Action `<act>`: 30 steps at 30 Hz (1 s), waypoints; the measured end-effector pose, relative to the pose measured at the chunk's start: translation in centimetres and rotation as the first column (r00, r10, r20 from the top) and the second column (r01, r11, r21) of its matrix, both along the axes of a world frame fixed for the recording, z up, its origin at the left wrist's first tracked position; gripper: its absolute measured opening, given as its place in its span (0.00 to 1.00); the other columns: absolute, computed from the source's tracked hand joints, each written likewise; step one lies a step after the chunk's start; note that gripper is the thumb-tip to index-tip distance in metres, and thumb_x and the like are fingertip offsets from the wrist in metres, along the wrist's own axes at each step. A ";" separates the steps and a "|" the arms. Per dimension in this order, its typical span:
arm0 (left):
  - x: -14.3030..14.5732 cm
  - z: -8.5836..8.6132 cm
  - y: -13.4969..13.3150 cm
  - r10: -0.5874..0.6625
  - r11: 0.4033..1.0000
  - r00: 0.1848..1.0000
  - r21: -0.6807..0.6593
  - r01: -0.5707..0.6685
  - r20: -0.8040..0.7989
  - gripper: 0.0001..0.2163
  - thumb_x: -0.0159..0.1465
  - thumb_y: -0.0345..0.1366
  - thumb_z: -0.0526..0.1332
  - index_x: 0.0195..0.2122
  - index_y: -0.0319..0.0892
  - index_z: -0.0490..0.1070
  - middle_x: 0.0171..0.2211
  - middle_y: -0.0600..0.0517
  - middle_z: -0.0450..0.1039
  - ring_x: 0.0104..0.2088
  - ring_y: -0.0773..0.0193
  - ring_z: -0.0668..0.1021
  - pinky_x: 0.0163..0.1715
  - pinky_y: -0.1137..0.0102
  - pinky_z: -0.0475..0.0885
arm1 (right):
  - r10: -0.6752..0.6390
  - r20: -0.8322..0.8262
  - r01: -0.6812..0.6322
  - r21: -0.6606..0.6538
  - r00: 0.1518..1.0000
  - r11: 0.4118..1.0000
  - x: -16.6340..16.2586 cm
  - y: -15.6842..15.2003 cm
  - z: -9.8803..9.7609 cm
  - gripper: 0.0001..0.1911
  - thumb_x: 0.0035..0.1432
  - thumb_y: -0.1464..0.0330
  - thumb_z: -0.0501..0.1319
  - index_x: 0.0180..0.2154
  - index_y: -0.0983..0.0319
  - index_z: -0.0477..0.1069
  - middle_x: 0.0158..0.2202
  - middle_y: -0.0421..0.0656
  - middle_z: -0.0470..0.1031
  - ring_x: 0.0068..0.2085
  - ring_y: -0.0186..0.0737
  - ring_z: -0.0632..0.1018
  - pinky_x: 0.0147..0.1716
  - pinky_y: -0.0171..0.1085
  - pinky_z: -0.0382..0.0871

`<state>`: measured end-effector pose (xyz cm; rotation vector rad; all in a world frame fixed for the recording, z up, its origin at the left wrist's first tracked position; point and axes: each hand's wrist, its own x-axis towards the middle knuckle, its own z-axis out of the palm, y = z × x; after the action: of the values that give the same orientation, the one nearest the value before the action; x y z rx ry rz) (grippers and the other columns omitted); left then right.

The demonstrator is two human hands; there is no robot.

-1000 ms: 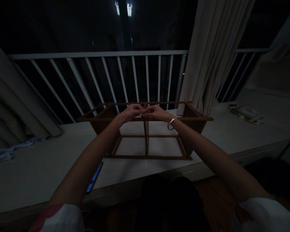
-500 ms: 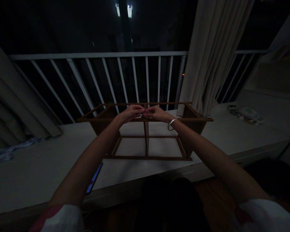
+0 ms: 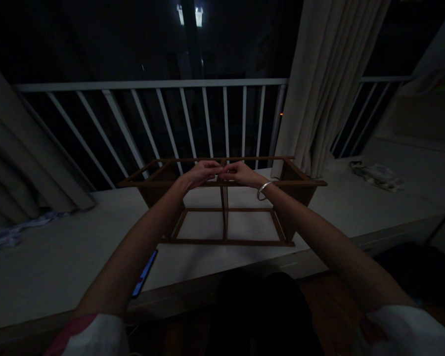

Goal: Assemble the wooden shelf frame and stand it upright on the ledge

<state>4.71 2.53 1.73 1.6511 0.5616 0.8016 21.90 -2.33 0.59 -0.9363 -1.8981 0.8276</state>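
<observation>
Open wooden frame (image 3: 224, 217) standing on the pale ledge (image 3: 77, 247) before the railing (image 3: 152, 85), braced at its top centre joint by left hand (image 3: 200, 173) and right hand (image 3: 241, 173), fingertips pinched together; whether they grip anything is indiscernible in the dim light.

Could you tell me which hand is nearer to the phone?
Left. The left hand is on the frame, beyond the phone; the right hand meets it from farther right.

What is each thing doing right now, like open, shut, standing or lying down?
Wooden frame, standing on the ledge.
Left hand, fingers curled at frame's top middle.
Right hand, same spot, fingertips meeting the left's.
Phone, lying flat at ledge edge.
Curtain, bunched aside.
Cloth, crumpled.
</observation>
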 end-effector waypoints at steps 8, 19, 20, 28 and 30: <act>-0.1 -0.1 0.1 -0.009 1.000 1.000 0.017 0.009 -0.001 0.12 0.45 0.35 0.67 0.28 0.35 0.71 0.24 0.52 0.69 0.23 0.75 0.69 0.21 0.78 0.59 | 0.041 0.043 -0.043 0.030 0.998 0.999 0.1 0.0 0.0 0.21 0.44 0.59 0.60 0.34 0.71 0.72 0.26 0.41 0.70 0.27 0.29 0.66 0.27 0.31 0.58; 0.0 -0.2 0.1 0.039 0.999 0.999 0.014 -0.039 -0.003 0.13 0.43 0.35 0.68 0.27 0.34 0.69 0.21 0.54 0.67 0.19 0.78 0.65 0.18 0.78 0.56 | -0.022 0.074 0.023 -0.011 0.997 1.000 -0.1 -0.9 0.5 0.21 0.44 0.60 0.60 0.35 0.71 0.71 0.22 0.39 0.67 0.22 0.25 0.62 0.21 0.29 0.53; 0.0 -0.2 0.1 0.037 0.999 0.999 0.009 -0.037 -0.003 0.13 0.43 0.35 0.68 0.27 0.34 0.69 0.22 0.54 0.67 0.19 0.78 0.65 0.18 0.78 0.55 | -0.030 0.075 0.031 -0.009 0.997 0.999 -0.1 -0.8 0.4 0.21 0.44 0.60 0.60 0.35 0.70 0.71 0.22 0.38 0.67 0.22 0.25 0.62 0.21 0.29 0.53; 0.0 0.0 0.0 0.023 1.000 1.000 -0.015 -0.023 -0.004 0.13 0.42 0.35 0.68 0.28 0.35 0.71 0.23 0.53 0.69 0.21 0.76 0.67 0.20 0.78 0.57 | 0.032 0.050 -0.033 0.017 0.998 0.999 0.2 0.0 -0.1 0.19 0.45 0.60 0.60 0.34 0.70 0.71 0.25 0.40 0.69 0.25 0.28 0.65 0.25 0.30 0.57; 0.0 0.0 0.0 0.014 1.000 1.000 -0.004 -0.014 -0.007 0.13 0.42 0.35 0.68 0.28 0.35 0.72 0.23 0.53 0.69 0.21 0.76 0.67 0.19 0.78 0.57 | 0.050 0.055 -0.051 0.018 0.997 0.999 0.2 0.1 -0.2 0.20 0.45 0.60 0.60 0.35 0.70 0.71 0.27 0.41 0.69 0.27 0.29 0.66 0.26 0.30 0.58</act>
<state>4.72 2.51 1.75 1.6490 0.5804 0.8048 22.14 -2.18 0.43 -0.9107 -1.9806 0.8196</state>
